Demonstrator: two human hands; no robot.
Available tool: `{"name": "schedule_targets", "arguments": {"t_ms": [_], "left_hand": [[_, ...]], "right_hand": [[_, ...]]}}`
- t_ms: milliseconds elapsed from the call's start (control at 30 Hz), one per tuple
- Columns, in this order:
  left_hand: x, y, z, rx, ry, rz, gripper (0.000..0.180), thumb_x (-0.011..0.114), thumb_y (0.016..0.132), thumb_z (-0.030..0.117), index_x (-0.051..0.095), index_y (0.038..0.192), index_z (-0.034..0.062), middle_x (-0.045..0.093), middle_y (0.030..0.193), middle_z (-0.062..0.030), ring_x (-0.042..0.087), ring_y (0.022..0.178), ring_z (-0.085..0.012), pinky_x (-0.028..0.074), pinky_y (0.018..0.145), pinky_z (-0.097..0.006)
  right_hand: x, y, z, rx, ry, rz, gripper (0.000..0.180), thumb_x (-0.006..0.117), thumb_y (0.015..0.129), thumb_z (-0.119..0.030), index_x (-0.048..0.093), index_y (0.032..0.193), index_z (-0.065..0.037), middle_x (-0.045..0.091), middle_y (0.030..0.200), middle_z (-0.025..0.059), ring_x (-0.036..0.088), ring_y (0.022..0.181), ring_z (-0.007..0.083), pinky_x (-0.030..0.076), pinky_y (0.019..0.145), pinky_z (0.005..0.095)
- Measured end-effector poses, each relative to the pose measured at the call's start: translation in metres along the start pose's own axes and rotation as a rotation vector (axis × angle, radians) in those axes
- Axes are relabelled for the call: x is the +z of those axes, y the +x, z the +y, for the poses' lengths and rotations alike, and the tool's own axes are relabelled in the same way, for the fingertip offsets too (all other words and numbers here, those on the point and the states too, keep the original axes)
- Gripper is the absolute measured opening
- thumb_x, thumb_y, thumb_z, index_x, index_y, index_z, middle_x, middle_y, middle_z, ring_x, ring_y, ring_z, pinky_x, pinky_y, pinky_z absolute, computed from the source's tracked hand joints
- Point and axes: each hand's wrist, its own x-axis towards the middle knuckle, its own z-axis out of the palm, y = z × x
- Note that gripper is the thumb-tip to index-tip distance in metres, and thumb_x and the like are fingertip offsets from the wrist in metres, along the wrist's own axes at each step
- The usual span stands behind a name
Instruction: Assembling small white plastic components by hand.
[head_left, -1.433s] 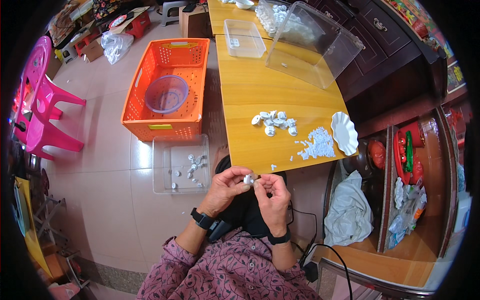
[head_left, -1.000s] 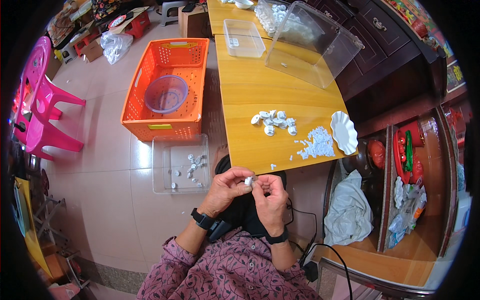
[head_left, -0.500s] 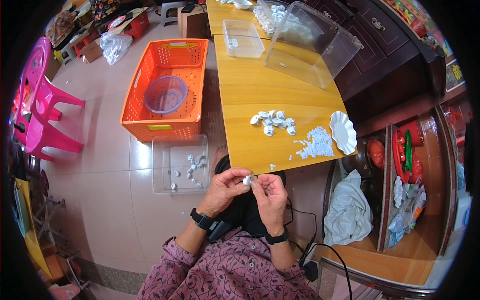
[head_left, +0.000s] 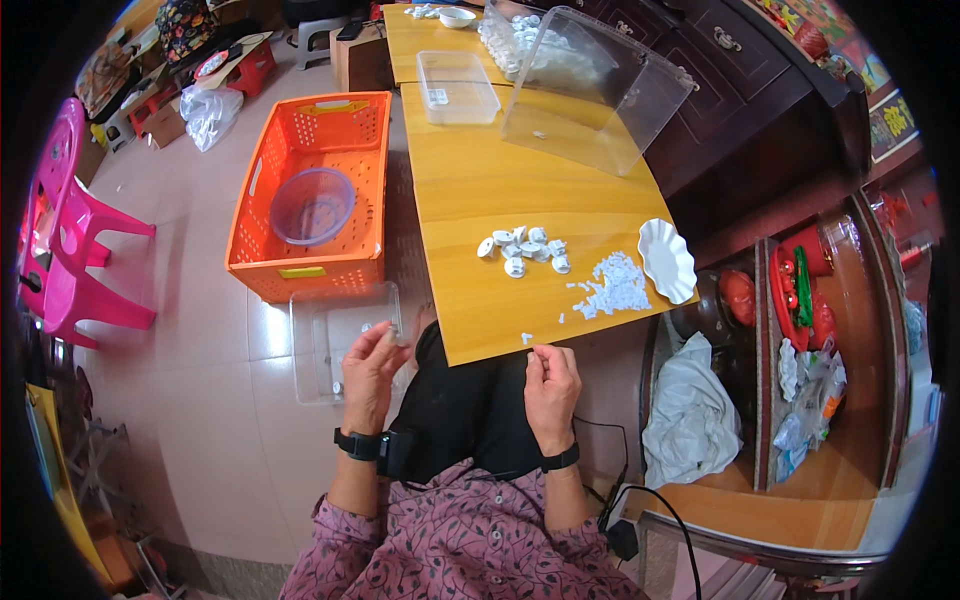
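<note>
My left hand point(head_left: 372, 365) hovers over a clear plastic bin point(head_left: 318, 372) on the floor, left of my lap, with its fingers apart and nothing visible in them. A few small white pieces lie in the bin. My right hand point(head_left: 552, 385) is at the near edge of the wooden table point(head_left: 500, 190), fingers curled with thumb against forefinger; I see nothing in them. One white bit point(head_left: 527, 338) lies on the table just beyond it. Further out are a cluster of round white parts point(head_left: 525, 250), a heap of small white bits point(head_left: 612, 285) and a white scalloped dish point(head_left: 667, 260).
An orange basket point(head_left: 262, 190) holding a purple bowl point(head_left: 312, 205) stands on the floor beyond the bin. A clear tray point(head_left: 458, 85) and a large tilted clear box point(head_left: 590, 90) sit at the table's far end. Pink chairs point(head_left: 70, 260) at left; white bag point(head_left: 690, 420) at right.
My hands were together over my lap, pinching a small white piece. They have parted: the left swung out over the clear bin, and the right stayed by the table edge.
</note>
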Motion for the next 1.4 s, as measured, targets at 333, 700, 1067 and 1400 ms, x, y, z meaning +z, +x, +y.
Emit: {"name": "schedule_targets", "arguments": {"t_ms": [333, 700, 1067, 1400], "left_hand": [[-0.066, 0.033, -0.021, -0.015, -0.058, 0.329, 0.04, 0.067, 0.091, 0.002, 0.049, 0.126, -0.0075, 0.06, 0.111, -0.0143, 0.066, 0.094, -0.0236, 0.06, 0.084, -0.033], [-0.003, 0.003, -0.002, 0.075, 0.108, 0.165, 0.035, 0.07, 0.091, 0.008, 0.056, 0.122, -0.003, 0.062, 0.109, -0.0097, 0.066, 0.092, -0.0188, 0.057, 0.079, -0.029], [0.043, -0.023, -0.002, 0.048, 0.226, -0.118, 0.024, 0.069, 0.093, 0.011, 0.064, 0.114, -0.0003, 0.068, 0.1, -0.0059, 0.066, 0.083, -0.013, 0.055, 0.074, -0.026], [0.064, -0.039, -0.013, -0.011, 0.455, -0.374, 0.017, 0.065, 0.096, 0.011, 0.067, 0.107, -0.0009, 0.068, 0.093, -0.0035, 0.065, 0.082, -0.0103, 0.055, 0.072, -0.025]], "right_hand": [[0.003, 0.006, -0.002, -0.197, -0.238, 0.022, 0.019, 0.066, 0.083, 0.003, 0.067, 0.101, -0.002, 0.06, 0.097, 0.0135, 0.061, 0.092, 0.0324, 0.051, 0.079, 0.0415], [0.006, 0.009, 0.009, -0.314, -0.353, 0.013, 0.013, 0.069, 0.082, 0.0, 0.068, 0.094, -0.004, 0.06, 0.093, 0.0098, 0.06, 0.09, 0.0313, 0.05, 0.076, 0.0418], [0.016, 0.016, 0.019, -0.174, -0.118, 0.111, 0.008, 0.065, 0.09, -0.004, 0.057, 0.092, -0.002, 0.059, 0.089, 0.0152, 0.06, 0.085, 0.0349, 0.049, 0.07, 0.0441], [0.006, 0.002, -0.008, 0.369, 0.472, -0.133, 0.016, 0.06, 0.097, -0.015, 0.059, 0.095, 0.001, 0.06, 0.076, 0.0041, 0.056, 0.068, 0.0113, 0.047, 0.063, 0.0284]]}}
